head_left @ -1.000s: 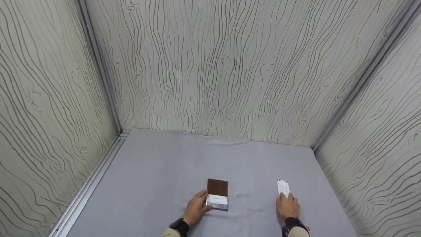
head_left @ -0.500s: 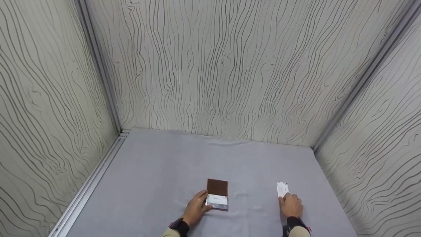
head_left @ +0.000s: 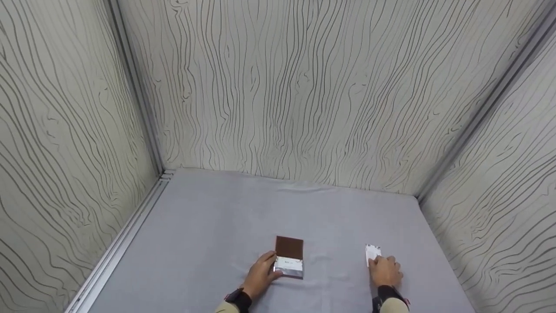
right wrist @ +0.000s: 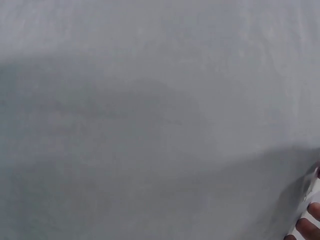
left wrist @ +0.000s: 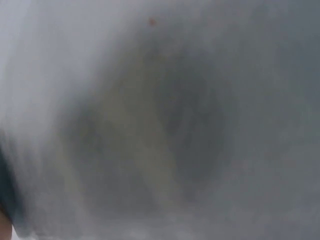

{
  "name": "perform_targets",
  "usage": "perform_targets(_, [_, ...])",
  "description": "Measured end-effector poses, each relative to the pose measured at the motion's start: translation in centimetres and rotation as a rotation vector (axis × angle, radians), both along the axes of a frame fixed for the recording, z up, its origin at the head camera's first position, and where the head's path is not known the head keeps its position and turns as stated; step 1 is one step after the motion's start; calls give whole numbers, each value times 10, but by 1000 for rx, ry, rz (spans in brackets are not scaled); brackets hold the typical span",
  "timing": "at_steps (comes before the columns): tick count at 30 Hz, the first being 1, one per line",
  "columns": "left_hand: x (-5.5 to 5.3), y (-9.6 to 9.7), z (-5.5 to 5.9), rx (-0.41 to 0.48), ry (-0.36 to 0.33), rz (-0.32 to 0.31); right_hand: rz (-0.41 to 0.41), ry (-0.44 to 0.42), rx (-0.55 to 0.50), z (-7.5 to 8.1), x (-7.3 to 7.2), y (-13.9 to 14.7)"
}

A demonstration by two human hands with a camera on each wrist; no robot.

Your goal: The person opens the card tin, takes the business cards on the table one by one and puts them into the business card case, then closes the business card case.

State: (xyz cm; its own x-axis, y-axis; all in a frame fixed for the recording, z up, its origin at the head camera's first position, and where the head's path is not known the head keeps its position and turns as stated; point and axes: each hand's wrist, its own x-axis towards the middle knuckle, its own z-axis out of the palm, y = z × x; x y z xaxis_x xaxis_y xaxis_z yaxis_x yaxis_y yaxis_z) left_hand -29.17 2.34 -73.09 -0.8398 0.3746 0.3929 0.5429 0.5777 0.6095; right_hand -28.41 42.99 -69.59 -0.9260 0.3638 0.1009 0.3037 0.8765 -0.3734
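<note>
In the head view my left hand (head_left: 259, 275) grips the left edge of a business card case (head_left: 289, 247), thumb near its front corner. The case lies with its brown lid folded back and a white printed card showing above a silvery front strip. Further right, my right hand (head_left: 385, 271) pinches a white printed card (head_left: 372, 251), whose far end sticks out past the fingers; the near part is hidden under the hand. The right wrist view catches a few fingertips (right wrist: 307, 229) against the white card at the lower right corner. Mostly blurred cloth fills the left wrist view.
A grey cloth (head_left: 208, 217) with light wrinkles covers the table. Pale panels with a wood-grain line pattern (head_left: 278, 87) rise at the back and both sides. A metal rail (head_left: 117, 248) runs along the left edge.
The white card in my right hand has shifted slightly towards me, and less of it shows. That hand has moved a little to the right. My left hand stays on the case.
</note>
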Motion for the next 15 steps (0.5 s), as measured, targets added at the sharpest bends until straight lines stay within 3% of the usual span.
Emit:
perform_targets(9, [1,1,3,8,-35,9,-78,48,-28,-6,-3,-3])
perform_targets(15, [0,0,2,-1,-47,14,-98,18,-39,-5,-4,-1])
